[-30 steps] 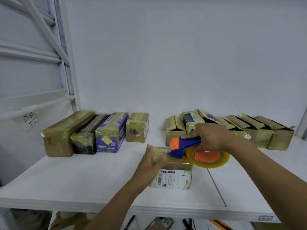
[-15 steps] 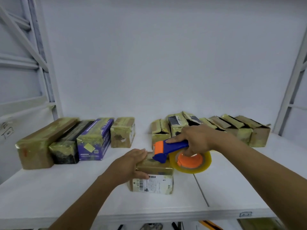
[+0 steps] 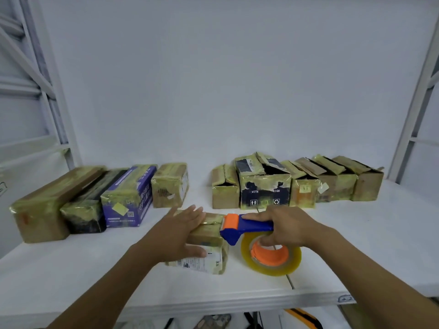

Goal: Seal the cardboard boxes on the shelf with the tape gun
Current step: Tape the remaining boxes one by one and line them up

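Observation:
A small cardboard box [image 3: 209,236] with a white shipping label on its front lies near the shelf's front edge. My left hand [image 3: 177,230] lies over its left end, fingers straight across the top and thumb against the front face. My right hand [image 3: 288,225] grips the blue handle of the tape gun [image 3: 247,227]. The gun's orange head sits at the box's top right edge. Its roll of clear tape [image 3: 270,254] on an orange hub hangs just right of the box.
Several taped boxes [image 3: 128,195] line the back left of the white shelf [image 3: 71,269]. Several boxes with raised flaps [image 3: 264,186] stand at the back right. Grey frame posts [image 3: 413,110] flank both sides. A seam splits the shelf board under the tape roll.
My left hand has flattened over the box's left end. The tape gun's head has come to the box's right top edge, the roll lower beside it. The view has shifted right.

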